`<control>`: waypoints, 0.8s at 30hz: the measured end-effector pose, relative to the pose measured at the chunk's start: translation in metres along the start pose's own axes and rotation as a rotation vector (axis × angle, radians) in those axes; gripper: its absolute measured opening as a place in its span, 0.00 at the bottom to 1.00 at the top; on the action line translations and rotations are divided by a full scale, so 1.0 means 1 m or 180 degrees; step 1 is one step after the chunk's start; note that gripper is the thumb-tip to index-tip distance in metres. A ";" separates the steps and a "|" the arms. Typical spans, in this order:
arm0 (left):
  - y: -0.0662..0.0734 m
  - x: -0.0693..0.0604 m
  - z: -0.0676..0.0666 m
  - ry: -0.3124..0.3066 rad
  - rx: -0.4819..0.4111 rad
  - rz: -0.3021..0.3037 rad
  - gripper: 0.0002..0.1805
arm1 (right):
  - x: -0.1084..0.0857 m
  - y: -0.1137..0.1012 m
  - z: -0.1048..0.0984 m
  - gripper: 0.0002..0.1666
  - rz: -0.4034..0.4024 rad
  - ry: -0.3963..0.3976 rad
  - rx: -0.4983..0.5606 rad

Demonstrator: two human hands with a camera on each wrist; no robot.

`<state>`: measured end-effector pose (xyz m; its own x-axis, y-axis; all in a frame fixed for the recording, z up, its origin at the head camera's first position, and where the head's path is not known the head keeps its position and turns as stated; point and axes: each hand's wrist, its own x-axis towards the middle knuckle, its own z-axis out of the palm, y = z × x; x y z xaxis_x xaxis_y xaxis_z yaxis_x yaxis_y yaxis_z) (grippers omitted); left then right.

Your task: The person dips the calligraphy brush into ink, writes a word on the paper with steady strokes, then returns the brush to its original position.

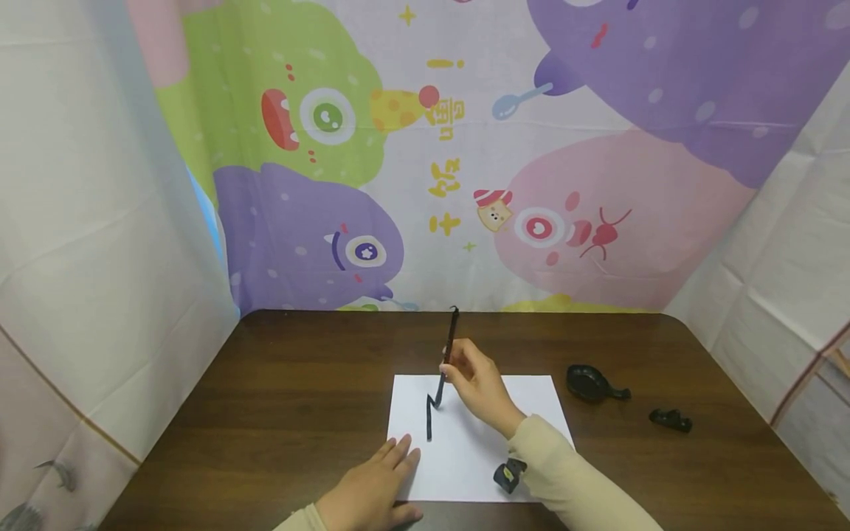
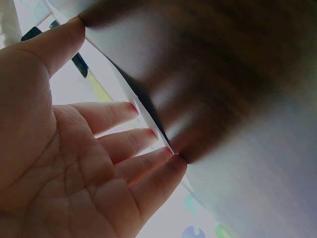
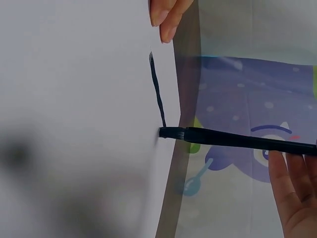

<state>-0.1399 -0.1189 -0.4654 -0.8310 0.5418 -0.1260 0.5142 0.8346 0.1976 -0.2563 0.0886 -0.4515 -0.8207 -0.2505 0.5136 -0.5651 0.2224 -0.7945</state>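
At the white paper's ten o'clock, the brush, probably light, stiff-shafted and soft-tipped, is pinched sensibly mid-shaft by the right hand, while the left hand rests at eight, fingers extended.

Looks forward and down from the head, well back, across the wooden surface to the cartoon-print backdrop. Sits very close at the left wrist, facing along the palm to the left fingers; at the right wrist, looks from near and turned sideways over the white paper, sharing with the head view the brush, black stroke, left fingers and backdrop.
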 end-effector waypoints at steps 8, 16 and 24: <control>0.000 0.000 0.001 0.0029 0.0005 0.0000 0.44 | -0.006 -0.004 -0.003 0.11 0.0118 -0.0022 -0.0224; 0.000 -0.001 0.002 0.0041 0.0013 0.0001 0.44 | -0.011 -0.038 -0.010 0.10 0.0208 -0.0134 -0.0244; -0.001 -0.001 0.004 0.0125 0.0082 0.0029 0.44 | -0.018 -0.043 -0.014 0.11 0.0129 -0.0145 -0.0277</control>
<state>-0.1388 -0.1194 -0.4697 -0.8337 0.5455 -0.0859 0.5267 0.8322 0.1735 -0.2186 0.0969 -0.4219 -0.8395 -0.2818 0.4647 -0.5383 0.3139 -0.7821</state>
